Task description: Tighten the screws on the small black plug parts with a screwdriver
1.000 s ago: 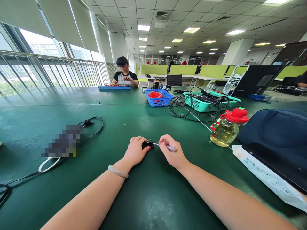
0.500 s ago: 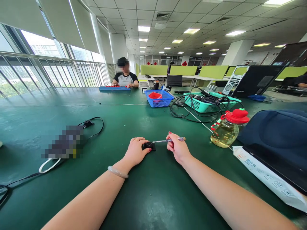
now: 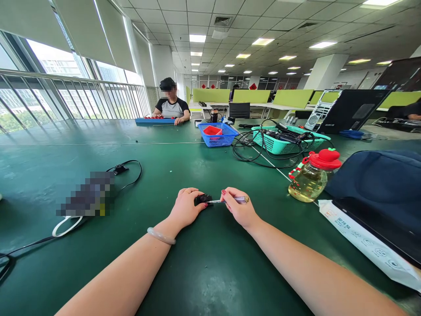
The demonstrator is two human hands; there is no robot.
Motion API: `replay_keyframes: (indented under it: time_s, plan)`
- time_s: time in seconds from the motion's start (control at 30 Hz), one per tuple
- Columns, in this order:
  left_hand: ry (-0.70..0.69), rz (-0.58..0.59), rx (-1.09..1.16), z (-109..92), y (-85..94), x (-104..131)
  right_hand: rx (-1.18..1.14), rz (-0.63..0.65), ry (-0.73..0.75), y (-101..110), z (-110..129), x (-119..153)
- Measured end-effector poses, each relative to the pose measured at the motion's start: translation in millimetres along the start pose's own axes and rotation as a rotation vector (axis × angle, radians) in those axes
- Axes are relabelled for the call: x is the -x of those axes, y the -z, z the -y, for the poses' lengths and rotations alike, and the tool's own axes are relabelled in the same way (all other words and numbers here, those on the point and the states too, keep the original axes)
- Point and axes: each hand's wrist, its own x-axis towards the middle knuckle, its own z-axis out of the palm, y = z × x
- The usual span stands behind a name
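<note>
On the green table, a small black object lies between my hands. My left hand grips it from the left, thumb along its near edge. In my right hand is a slim screwdriver-like tool, pinched between thumb and fingers and held nearly level. The tool's thin metal tip points left and reaches the near right part of the black object. Details on the object are too small to tell.
A blue basket and a green basket with cables stand farther back. To the right are a red-lidded bottle, a dark blue bag and a white package. A person sits across the table.
My right hand has shifted slightly left and turned, and the tool's tip has moved lower, toward the near edge of the black object. My left hand keeps its place.
</note>
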Motion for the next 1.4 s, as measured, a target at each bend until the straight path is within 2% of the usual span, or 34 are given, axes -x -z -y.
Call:
replay_keyframes:
  time_s: [0.27,0.47,0.57,0.7,0.93,1.4]
  plan:
    - [-0.001,-0.003,-0.014,-0.8,0.2,-0.3,0.331,0.061,0.281,-1.2,13.2,7.1]
    - [0.018,0.011,-0.025,-0.8,-0.5,-1.0,0.737,0.213,0.709,-7.2,13.3,11.8]
    - [0.027,-0.013,-0.031,-0.4,-1.9,-0.9,0.908,0.291,0.826,-12.1,13.7,14.4]
    - [0.026,-0.026,-0.038,0.2,-3.3,-0.7,0.998,0.328,0.869,-14.8,15.1,15.4]
    - [0.016,-0.026,-0.03,1.6,-3.7,-0.4,1.01,0.224,0.895,-13.6,17.5,15.6]
    - [0.002,-0.008,-0.022,1.4,-2.9,-0.9,1.011,0.184,0.868,-13.5,17.5,16.2]
